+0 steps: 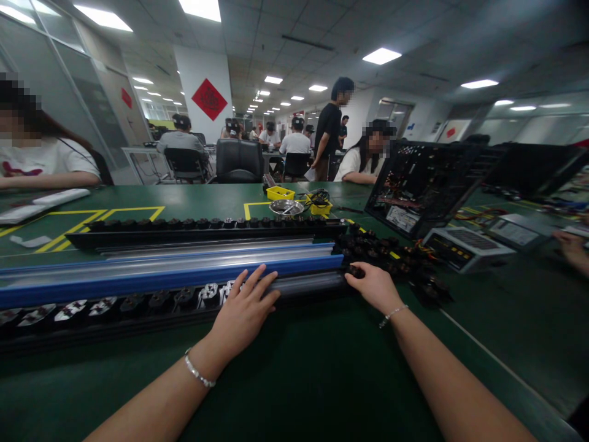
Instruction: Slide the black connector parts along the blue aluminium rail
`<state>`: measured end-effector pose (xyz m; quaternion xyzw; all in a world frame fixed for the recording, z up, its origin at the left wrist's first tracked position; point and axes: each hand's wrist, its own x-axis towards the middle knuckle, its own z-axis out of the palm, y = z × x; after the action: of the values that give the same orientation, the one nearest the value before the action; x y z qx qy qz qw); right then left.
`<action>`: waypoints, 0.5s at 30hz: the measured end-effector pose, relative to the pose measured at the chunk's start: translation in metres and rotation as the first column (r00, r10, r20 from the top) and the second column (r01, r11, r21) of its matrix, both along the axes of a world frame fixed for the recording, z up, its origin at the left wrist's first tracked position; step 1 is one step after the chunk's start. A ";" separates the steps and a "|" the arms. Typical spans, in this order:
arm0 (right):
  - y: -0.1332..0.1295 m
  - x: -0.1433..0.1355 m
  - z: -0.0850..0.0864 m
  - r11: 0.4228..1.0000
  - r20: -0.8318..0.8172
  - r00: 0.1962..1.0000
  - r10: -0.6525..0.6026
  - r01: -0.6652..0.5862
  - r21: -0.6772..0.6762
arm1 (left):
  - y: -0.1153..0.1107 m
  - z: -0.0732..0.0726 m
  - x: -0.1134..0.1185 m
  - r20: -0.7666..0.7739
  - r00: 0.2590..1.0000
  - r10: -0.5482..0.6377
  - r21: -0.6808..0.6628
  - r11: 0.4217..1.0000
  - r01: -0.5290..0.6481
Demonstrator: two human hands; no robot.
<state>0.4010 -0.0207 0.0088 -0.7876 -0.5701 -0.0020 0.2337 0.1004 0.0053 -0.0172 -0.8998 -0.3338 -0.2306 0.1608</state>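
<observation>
Along the near side of the table lies a long black channel [308,286], its left part filled with a row of black and silver plug-like pieces [161,299]. My left hand [248,307] rests over the right end of that row, fingers spread and stretched out. At the channel's right end, my right hand [375,285] pinches a small black plug-like piece [356,271] between thumb and fingers. Just behind the channel runs a long blue-edged rail [276,267]. A pile of loose black plug-like pieces [391,252] lies beyond my right hand.
Farther back stands another black channel [207,228] with a similar row. Behind it are a metal dish [286,207] and yellow trays [280,193]. To the right are an open computer case [427,178] and a power supply [467,248]. People sit around the table.
</observation>
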 end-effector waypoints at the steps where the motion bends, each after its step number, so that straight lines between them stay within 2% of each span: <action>1: 0.000 0.000 0.000 1.000 -0.004 1.000 -0.001 0.001 -0.004 | 0.000 0.000 0.000 0.002 1.000 0.000 0.001 1.000 0.000; 15: 0.000 0.008 0.002 0.999 -0.012 0.999 -0.037 0.037 -0.019 | 0.001 -0.002 0.000 0.001 1.000 0.011 -0.001 1.000 -0.011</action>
<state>0.4085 -0.0206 0.0105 -0.8001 -0.5541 0.0039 0.2299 0.1006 0.0062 -0.0194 -0.8979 -0.3388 -0.2299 0.1615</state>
